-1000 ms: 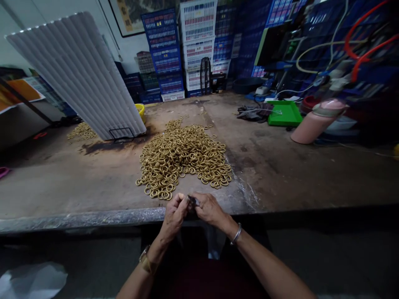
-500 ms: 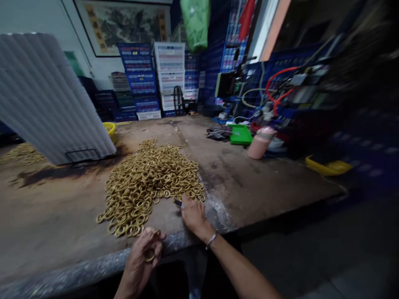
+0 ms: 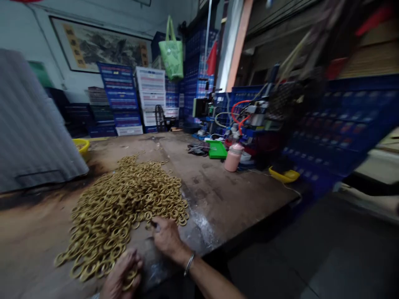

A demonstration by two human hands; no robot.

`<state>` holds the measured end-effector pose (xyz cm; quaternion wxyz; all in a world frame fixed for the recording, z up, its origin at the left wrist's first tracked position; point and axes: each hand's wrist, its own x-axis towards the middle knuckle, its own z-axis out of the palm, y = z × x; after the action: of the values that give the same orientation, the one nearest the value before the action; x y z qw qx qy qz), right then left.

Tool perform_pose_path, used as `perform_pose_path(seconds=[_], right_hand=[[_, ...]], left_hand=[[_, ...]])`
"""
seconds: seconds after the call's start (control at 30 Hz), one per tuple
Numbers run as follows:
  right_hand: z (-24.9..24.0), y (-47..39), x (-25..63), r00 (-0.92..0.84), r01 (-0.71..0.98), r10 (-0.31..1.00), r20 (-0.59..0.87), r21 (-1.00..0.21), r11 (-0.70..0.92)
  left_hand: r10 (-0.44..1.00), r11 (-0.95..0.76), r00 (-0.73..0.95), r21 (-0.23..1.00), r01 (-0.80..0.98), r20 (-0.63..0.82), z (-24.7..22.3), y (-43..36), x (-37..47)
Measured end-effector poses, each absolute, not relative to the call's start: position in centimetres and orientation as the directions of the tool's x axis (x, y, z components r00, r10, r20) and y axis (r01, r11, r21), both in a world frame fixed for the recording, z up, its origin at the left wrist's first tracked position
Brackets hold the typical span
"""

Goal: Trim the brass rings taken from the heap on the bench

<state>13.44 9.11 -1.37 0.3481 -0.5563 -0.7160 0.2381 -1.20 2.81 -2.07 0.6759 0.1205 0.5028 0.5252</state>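
Observation:
A broad heap of brass-coloured rings [image 3: 134,191] covers the middle of the worn table. My left hand [image 3: 120,272], low in the head view, curls around brass rings [image 3: 130,280] at the table's front edge; how many it holds is hidden. At the near right side of the heap is my right hand [image 3: 168,238], closed on a small dark tool [image 3: 153,224] whose tip points at the rings. Fingers cover most of that tool, so its kind does not show. A metal bracelet [image 3: 189,263] circles my right wrist.
A grey corrugated panel [image 3: 34,128] stands at the left, with a yellow basin [image 3: 81,146] behind it. Toward the right are a green tray [image 3: 217,149], a pink bottle [image 3: 233,158], a yellow dish [image 3: 283,174] and hoses. Stacked crates [image 3: 151,93] line the back.
The view has swung right, so the table and heap appear further left and lower. My left hand is now closed more around its rings. My right hand remains at the heap's edge with the dark tool.

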Motion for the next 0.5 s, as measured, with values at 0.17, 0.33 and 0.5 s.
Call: perform_pose_path(seconds=[0.17, 0.33, 0.5], right_hand=[[-1.4, 8.2, 12.4, -0.134, 0.137, 0.990, 0.034, -0.989, 0.052], [-2.0, 6.8, 12.0, -0.246, -0.106, 0.956, -0.163, -0.975, -0.193], [-2.2, 6.2, 11.7, -0.298, -0.080, 0.941, -0.159, -0.978, -0.191]], left_hand=[[0.933, 0.224, -0.124, 0.816, -0.533, -0.337, -0.6, 2.6, 0.2], [0.954, 0.168, -0.170, 0.911, -0.377, -0.246, -1.7, 2.5, 0.2], [0.970, 0.164, -0.145, 0.967, -0.193, -0.193, -2.1, 2.3, 0.0]])
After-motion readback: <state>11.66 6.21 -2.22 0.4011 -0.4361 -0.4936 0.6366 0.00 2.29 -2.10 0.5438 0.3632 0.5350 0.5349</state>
